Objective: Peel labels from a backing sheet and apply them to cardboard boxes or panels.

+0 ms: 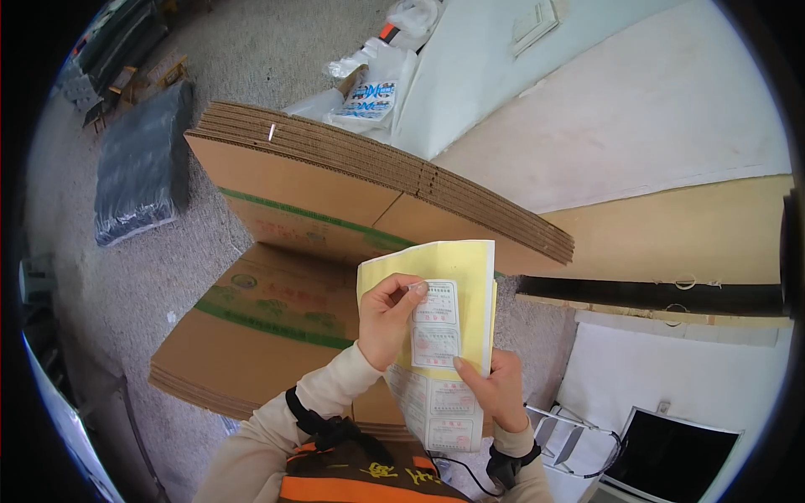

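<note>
A yellow backing sheet with printed white labels lies in front of my chest, above flattened cardboard boxes. My right hand grips its right edge, the thumb on top near the lower end of a label strip and the fingers behind. With thumb and forefinger, my left hand pinches the upper left corner of the top label. More labels cover the lower part of the sheet. Whether the pinched corner is lifted off the backing cannot be told.
A stack of flattened cardboard boxes leans upright beyond another stack lying flat. Plastic bags lie beyond them by the white wall. A dark plastic-wrapped bundle is on the floor at left. A metal-framed ladder or stand is at lower right.
</note>
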{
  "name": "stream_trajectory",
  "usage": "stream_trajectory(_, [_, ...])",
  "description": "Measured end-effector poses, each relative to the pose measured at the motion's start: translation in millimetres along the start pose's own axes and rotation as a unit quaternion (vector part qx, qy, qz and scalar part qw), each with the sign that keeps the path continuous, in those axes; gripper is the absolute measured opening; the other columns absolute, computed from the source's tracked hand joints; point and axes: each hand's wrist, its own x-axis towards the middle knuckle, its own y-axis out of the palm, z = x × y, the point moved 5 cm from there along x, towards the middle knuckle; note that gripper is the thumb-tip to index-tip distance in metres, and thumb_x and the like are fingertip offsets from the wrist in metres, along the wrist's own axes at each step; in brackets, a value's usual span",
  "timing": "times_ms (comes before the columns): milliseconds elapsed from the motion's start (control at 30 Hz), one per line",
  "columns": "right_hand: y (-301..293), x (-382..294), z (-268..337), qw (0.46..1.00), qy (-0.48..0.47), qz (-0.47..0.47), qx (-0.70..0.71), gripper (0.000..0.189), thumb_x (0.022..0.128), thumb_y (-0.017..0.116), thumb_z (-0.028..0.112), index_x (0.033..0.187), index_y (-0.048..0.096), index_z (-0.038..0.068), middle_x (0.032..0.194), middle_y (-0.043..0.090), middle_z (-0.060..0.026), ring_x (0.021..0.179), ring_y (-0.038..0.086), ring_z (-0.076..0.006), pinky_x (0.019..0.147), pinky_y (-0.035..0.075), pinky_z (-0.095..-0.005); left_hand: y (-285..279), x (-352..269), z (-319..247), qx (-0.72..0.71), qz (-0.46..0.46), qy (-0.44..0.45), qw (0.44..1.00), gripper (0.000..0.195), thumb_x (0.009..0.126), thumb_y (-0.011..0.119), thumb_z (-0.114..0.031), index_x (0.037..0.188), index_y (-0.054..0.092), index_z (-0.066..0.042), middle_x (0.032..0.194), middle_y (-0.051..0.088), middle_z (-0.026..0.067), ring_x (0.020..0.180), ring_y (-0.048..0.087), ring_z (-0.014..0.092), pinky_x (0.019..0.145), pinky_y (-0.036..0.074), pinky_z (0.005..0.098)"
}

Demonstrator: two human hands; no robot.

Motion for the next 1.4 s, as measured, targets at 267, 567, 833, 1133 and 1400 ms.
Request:
stream_trajectory(267, [0.8,8.8,0.4,1.000,-0.007,0.025,-0.010,0.019,0.083,0.067,0.014,0.094,0.069,-0.001,0.075,0.071,-0.0090,0.065,0.065,-0.0098,0.058,0.050,-0.0257,-12.4,5.9,5.6,-0.154,0.030,-0.069,0.985,0.007,0.091,0.060,-0.006,0.093,0.063,0.000,0.088,0.062,0.0013,0.082,0.056,0.007,0.075,0.046,0.0203])
stream_trajectory(567, [-9.9,0.3,-4.6,0.996,-0.001,0.082,0.029,0.017,0.083,0.065,0.007,0.094,0.069,-0.005,0.083,0.070,-0.0084,0.073,0.063,-0.0094,0.063,0.050,-0.0246,0.3,7.8,-20.6,-0.154,0.327,-0.089,0.928,0.010,0.085,0.064,-0.002,0.087,0.056,-0.006,0.108,0.061,0.0105,0.099,0.059,0.017,0.088,0.048,0.0334])
stream_trajectory(833, [-6.6,1.6,-12.4,0.991,0.021,0.088,0.095,0.019,0.083,0.067,0.009,0.097,0.069,-0.005,0.084,0.071,-0.0078,0.074,0.062,-0.0090,0.064,0.050,-0.0240,9.2,-1.6,4.5,-0.276,0.218,-0.164,0.921,0.013,0.087,0.063,-0.004,0.090,0.051,-0.009,0.090,0.065,0.0076,0.086,0.063,0.016,0.079,0.051,0.0307])
stream_trajectory(1133, [-16.4,-3.6,-11.2,0.998,-0.034,0.056,0.021,0.018,0.084,0.066,0.014,0.095,0.070,-0.001,0.076,0.070,-0.0087,0.066,0.064,-0.0095,0.058,0.049,-0.0252,22.5,10.1,-49.7,0.039,0.254,-0.053,0.965,0.079,0.073,0.070,0.011,0.142,0.035,-0.006,0.102,0.065,0.0109,0.096,0.062,0.016,0.085,0.051,0.0302])
stream_trajectory(1400, [-14.1,-6.2,1.9,0.995,-0.069,0.051,-0.060,0.018,0.084,0.067,0.016,0.095,0.070,0.002,0.072,0.069,-0.0094,0.060,0.065,-0.0123,0.054,0.049,-0.0264,28.6,22.7,-51.4,0.245,0.325,-0.067,0.911,0.036,0.080,0.069,0.001,0.114,0.060,-0.003,0.098,0.060,0.0033,0.096,0.056,0.011,0.079,0.048,0.0253])
